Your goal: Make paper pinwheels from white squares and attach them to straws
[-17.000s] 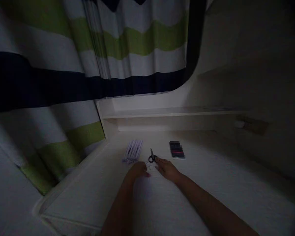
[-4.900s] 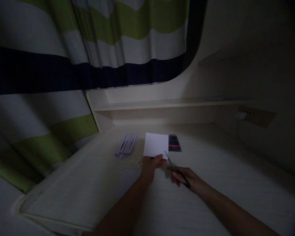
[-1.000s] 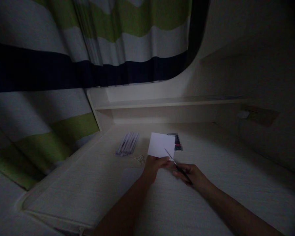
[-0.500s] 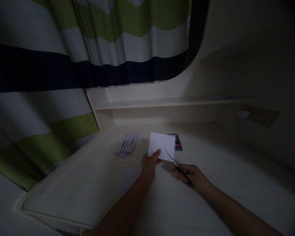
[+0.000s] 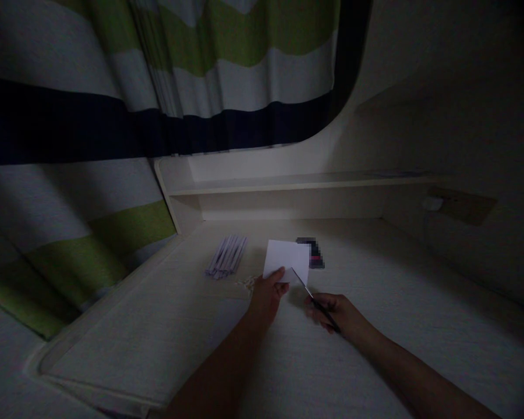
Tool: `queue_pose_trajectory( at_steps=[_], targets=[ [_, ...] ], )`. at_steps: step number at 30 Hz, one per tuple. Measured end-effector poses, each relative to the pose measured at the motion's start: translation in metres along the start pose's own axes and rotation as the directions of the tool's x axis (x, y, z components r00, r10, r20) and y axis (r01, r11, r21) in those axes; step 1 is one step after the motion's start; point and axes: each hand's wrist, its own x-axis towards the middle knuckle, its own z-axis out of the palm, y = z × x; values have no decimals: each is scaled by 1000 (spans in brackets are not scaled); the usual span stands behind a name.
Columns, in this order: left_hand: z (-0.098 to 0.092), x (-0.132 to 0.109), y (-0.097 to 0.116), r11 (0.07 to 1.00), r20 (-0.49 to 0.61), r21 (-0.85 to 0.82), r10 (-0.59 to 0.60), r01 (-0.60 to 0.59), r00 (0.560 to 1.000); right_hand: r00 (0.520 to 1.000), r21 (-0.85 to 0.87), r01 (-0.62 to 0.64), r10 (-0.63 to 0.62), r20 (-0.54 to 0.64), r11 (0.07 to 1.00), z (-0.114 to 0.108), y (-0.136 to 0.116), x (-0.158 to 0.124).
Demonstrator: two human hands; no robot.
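My left hand [image 5: 266,295] pinches the near edge of a white sheet of paper [image 5: 288,259] and holds it just above the pale desk [image 5: 375,326]. My right hand [image 5: 338,314] grips black scissors [image 5: 314,299]. Their thin blades point up and left, and the tip meets the paper's lower edge close to my left thumb. The light is dim, so I cannot tell how far the blades are apart.
A bundle of pale paper strips [image 5: 227,263] lies to the left of the sheet, with small scraps [image 5: 247,283] near my left hand. A dark small object [image 5: 315,256] sits behind the paper. A low shelf [image 5: 297,181] runs along the back and a striped curtain [image 5: 113,116] hangs on the left.
The paper has tilted down a little and sits lower. The scissor tip has come in to the paper's lower edge. Both hands stay in nearly the same place.
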Motion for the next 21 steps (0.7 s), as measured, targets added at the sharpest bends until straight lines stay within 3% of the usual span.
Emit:
queue_pose_trajectory(
  at_steps=[7,12,14,17,21],
  targets=[
    [-1,2,3,999,-3,-37,18,-18,1000,997,12,-38,38,69,999,0,14,6],
    [-6,4,7,994,18,60,93,-94,996,989,140,-83,98,-107,987,-7,2,5],
    [-9,4,7,983,55,147,107,-114,993,975,203,-39,82,-208,979,-15,-6,4],
    [-10,2,6,941,155,317,72,-119,985,943,273,123,-26,-332,954,-28,-20,0],
    [-9,-1,3,842,216,527,-1,-116,976,942,356,229,-114,-315,906,-38,-35,-6]
  ],
)
